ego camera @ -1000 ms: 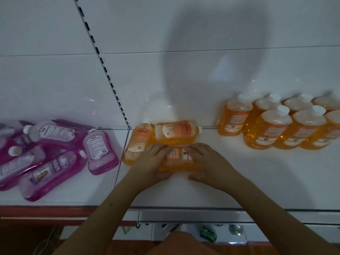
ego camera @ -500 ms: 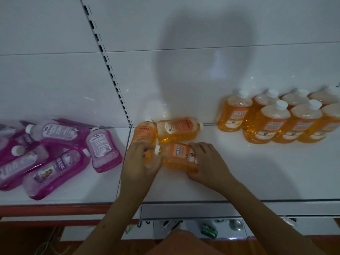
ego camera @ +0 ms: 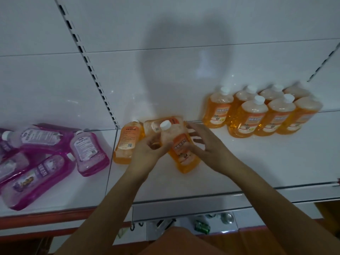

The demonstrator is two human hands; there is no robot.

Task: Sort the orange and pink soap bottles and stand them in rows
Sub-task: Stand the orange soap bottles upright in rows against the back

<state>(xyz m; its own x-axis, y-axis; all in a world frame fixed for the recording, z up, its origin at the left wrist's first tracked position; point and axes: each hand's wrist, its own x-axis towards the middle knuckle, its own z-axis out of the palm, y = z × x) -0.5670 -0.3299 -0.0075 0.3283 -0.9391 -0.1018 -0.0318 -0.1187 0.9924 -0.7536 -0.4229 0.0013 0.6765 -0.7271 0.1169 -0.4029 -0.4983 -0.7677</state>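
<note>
Currently: left hand [ego camera: 149, 151] grips tilted orange bottle [ego camera: 181, 148] above shelf [ego camera: 257, 162]; right hand [ego camera: 206, 144] open, fingers spread beside it. Risk: one-handed hold may slip, knocking lying bottles [ego camera: 127, 142] or standing orange rows [ego camera: 257, 111].

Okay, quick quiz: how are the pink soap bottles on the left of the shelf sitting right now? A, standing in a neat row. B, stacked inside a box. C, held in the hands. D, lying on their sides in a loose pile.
D: the pink soap bottles lie tipped over at mixed angles on the shelf, none upright.
</note>
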